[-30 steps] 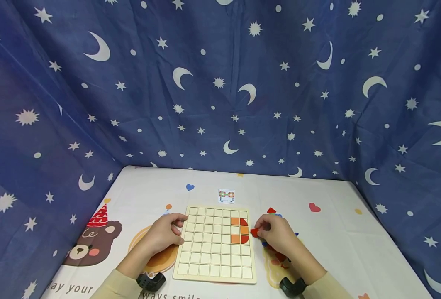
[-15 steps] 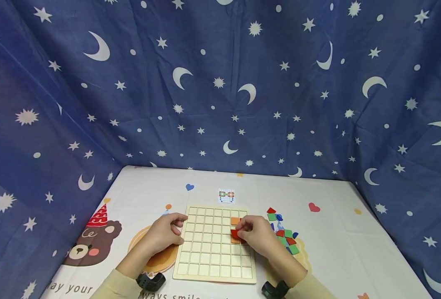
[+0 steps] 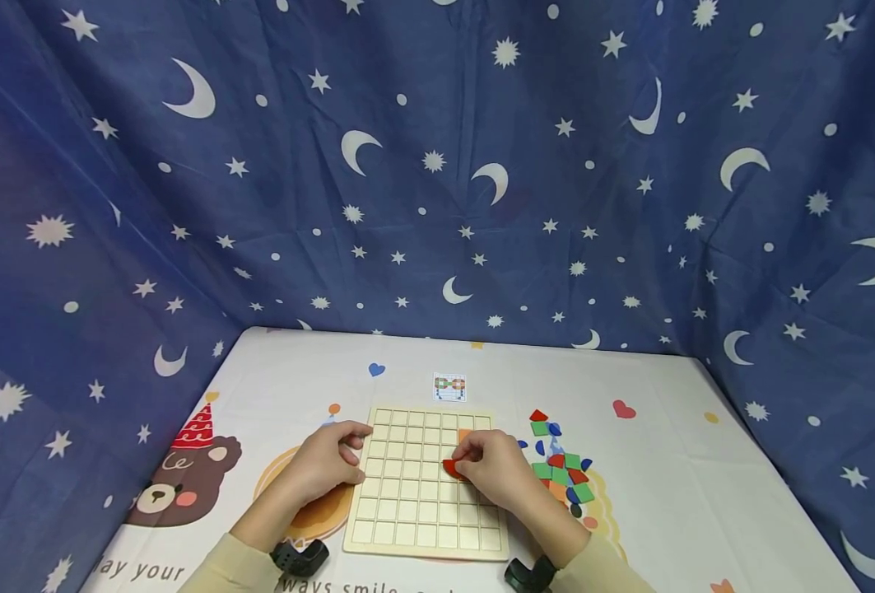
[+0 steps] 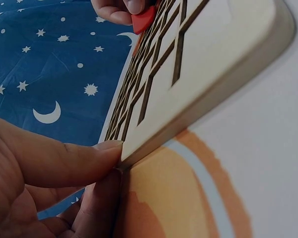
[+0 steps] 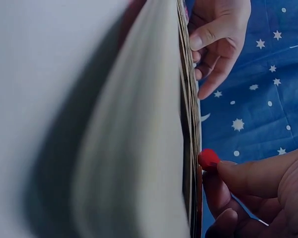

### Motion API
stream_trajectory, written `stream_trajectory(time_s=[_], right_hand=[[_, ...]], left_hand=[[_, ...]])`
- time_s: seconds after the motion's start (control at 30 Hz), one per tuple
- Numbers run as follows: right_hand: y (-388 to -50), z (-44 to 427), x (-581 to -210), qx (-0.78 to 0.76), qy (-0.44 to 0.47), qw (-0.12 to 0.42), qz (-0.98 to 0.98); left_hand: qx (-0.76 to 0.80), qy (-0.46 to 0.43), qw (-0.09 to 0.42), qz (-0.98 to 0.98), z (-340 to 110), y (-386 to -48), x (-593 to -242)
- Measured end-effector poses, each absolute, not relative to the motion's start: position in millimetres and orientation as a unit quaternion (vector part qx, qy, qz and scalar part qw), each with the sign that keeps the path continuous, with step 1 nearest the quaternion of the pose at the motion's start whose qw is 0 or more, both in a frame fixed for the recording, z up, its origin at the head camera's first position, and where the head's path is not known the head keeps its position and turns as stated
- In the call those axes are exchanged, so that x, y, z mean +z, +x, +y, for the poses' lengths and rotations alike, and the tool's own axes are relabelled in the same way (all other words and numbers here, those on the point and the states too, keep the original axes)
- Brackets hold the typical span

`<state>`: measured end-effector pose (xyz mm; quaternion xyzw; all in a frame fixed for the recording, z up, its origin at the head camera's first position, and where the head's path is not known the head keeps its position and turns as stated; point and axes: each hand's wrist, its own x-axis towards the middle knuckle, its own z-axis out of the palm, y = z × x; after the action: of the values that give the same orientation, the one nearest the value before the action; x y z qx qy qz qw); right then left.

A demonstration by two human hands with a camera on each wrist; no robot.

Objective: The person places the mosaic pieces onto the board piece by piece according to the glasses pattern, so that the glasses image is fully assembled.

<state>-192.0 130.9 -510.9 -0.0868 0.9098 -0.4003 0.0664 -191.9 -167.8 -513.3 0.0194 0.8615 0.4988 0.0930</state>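
A cream gridded board (image 3: pixel 426 553) lies flat on the table. Along its left edge rests my left hand (image 3: pixel 322 465), thumb and forefinger apart and touching the rim; the left wrist view shows the thumb (image 4: pixel 69 161) at the board's side (image 4: pixel 188 121). Over the board's right half, my right hand (image 3: pixel 498 471) pinches a red curved-edged piece (image 3: pixel 450 469) between thumb and fingers. That red piece (image 5: pixel 209 159) also shows at the fingertips in the right wrist view. An orange square (image 3: pixel 464 434) is visible behind the hand; the other placed pieces are hidden.
Loose green (image 3: pixel 540 428), red (image 3: pixel 538 415), blue and orange pieces lie right of the board, partly beside the right forearm. A small printed pattern card (image 3: pixel 449 387) lies behind the board. A starry blue curtain (image 3: pixel 422 313) stands beyond the table.
My right hand has moved left from beside the board to over it, carrying the red piece. The loose pieces it covered are now visible. My left hand has stayed in place.
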Motion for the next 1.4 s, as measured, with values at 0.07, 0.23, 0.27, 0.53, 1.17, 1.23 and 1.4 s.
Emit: stream_trajectory(time_s=[0.07,0.23,0.27,0.53,1.17,1.23,1.4], right_hand=[[-192.6,130.1,-511.9,-0.393,-0.095,0.064,0.912],[-192.1,128.5,-513.9,-0.377,-0.097,0.064,0.919],[-191.7,128.1,-514.1,-0.375,-0.095,0.066,0.92],[-190.2,125.8,-512.5,-0.35,-0.105,0.068,0.929],[-185.8,143.7,-505.6,-0.349,-0.09,0.033,0.932],[-184.9,150.1,-504.3,-0.352,-0.075,0.031,0.932],[-181.3,172.7,-504.8,-0.361,-0.036,0.033,0.931]], left_hand=[[0.498,0.02,0.093,0.862,-168.3,-192.0,-513.5],[0.499,0.022,0.094,0.861,-168.8,-192.0,-514.6],[0.499,0.022,0.094,0.861,-168.8,-192.0,-514.5],[0.499,0.021,0.091,0.861,-168.3,-192.2,-513.5],[0.499,0.022,0.094,0.861,-168.5,-192.4,-514.2],[0.5,0.023,0.095,0.861,-168.6,-192.5,-514.1],[0.498,0.024,0.096,0.861,-168.9,-193.5,-515.4]])
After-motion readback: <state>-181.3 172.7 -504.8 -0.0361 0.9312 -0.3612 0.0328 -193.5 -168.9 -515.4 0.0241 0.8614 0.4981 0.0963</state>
